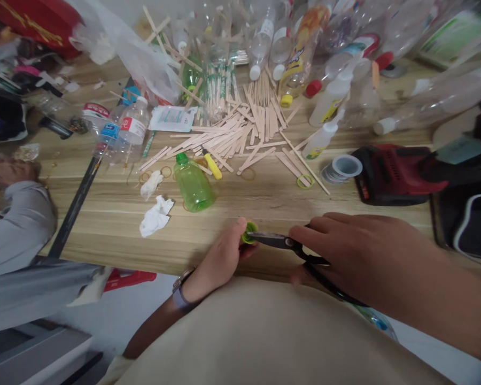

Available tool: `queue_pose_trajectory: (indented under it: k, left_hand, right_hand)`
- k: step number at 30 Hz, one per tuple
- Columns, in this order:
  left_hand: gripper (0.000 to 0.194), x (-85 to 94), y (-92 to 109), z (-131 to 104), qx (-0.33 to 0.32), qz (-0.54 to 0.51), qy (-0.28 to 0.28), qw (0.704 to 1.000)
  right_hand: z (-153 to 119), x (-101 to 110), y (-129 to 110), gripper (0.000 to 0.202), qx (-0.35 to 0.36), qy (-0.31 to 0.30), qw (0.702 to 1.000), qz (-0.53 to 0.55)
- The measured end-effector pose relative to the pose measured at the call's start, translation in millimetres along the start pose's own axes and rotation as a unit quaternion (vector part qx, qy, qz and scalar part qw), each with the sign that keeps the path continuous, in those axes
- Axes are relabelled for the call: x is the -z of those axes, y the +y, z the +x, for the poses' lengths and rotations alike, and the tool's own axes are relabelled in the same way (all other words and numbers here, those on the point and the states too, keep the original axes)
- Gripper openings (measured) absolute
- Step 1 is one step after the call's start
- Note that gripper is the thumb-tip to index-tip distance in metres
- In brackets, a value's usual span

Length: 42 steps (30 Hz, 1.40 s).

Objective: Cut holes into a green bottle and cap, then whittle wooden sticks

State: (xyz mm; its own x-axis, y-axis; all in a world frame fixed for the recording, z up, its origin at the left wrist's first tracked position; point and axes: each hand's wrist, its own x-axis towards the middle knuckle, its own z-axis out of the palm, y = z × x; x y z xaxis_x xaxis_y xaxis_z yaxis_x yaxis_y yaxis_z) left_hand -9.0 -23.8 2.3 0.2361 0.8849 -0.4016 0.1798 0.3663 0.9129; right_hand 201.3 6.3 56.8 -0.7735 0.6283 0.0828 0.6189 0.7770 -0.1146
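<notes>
Near the table's front edge, my left hand (pixel 221 255) pinches a small green bottle cap (pixel 249 233) between thumb and fingers. My right hand (pixel 344 251) is wrapped round the black handles of a pair of scissors (pixel 278 240). The scissor tips meet the inside of the cap; whether they pierce it I cannot tell. Beyond my left hand, a green plastic bottle (pixel 194 184) lies on its side with its neck pointing away. A yellow-handled tool (pixel 213 166) lies just behind the bottle.
Wooden craft sticks (pixel 232 128) spread across the middle. Plastic bottles (pixel 260 45) crowd the back. To the right sit a wire spool (pixel 342 169) and a red-black battery pack (pixel 398 174). Crumpled tissue (pixel 156 216) lies left. Another person's sleeve (pixel 20 224) rests at the far left.
</notes>
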Motion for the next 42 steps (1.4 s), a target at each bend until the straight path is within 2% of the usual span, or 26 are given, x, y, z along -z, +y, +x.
queue_pose_trajectory:
  k: [9, 12, 20, 27, 30, 33, 38, 42]
  left_hand:
    - [0.040, -0.2, 4.0, -1.0, -0.004, 0.015, 0.016, 1.000]
    - [0.040, 0.1, 4.3, -1.6, -0.018, 0.012, 0.016, 1.000]
    - [0.038, 1.3, 1.2, -4.6, -0.046, -0.016, 0.008, 0.999]
    - [0.038, 0.2, -4.0, -2.1, -0.068, -0.091, -0.004, 0.994]
    - [0.037, -0.2, -6.2, -1.1, -0.077, -0.100, -0.003, 0.992]
    - [0.037, 0.1, -8.3, -1.2, -0.078, -0.093, 0.000, 0.993]
    - [0.038, 0.8, -10.7, -2.3, -0.085, -0.063, 0.014, 0.994]
    - [0.038, 0.9, -10.8, -2.8, -0.090, -0.052, 0.012, 0.994]
  right_hand:
    - [4.1, 5.0, -4.8, 0.028, -0.002, -0.011, 1.000, -0.015]
    - [5.4, 1.9, -5.2, 0.021, -0.008, -0.015, 1.000, -0.007]
    - [2.1, -9.9, -4.0, 0.020, -0.011, -0.019, 0.999, 0.042]
    - [-1.7, -5.0, -2.5, 0.035, -0.013, -0.002, 1.000, 0.012]
    - [1.0, -1.9, -3.6, 0.043, -0.006, -0.002, 1.000, -0.005]
    - [3.9, -0.2, -5.6, 0.042, -0.006, -0.003, 1.000, -0.013]
    - [6.6, 0.5, -9.0, 0.032, -0.032, -0.041, 0.999, 0.013]
    - [9.4, 2.2, -11.2, 0.025, -0.072, -0.124, 0.989, 0.034]
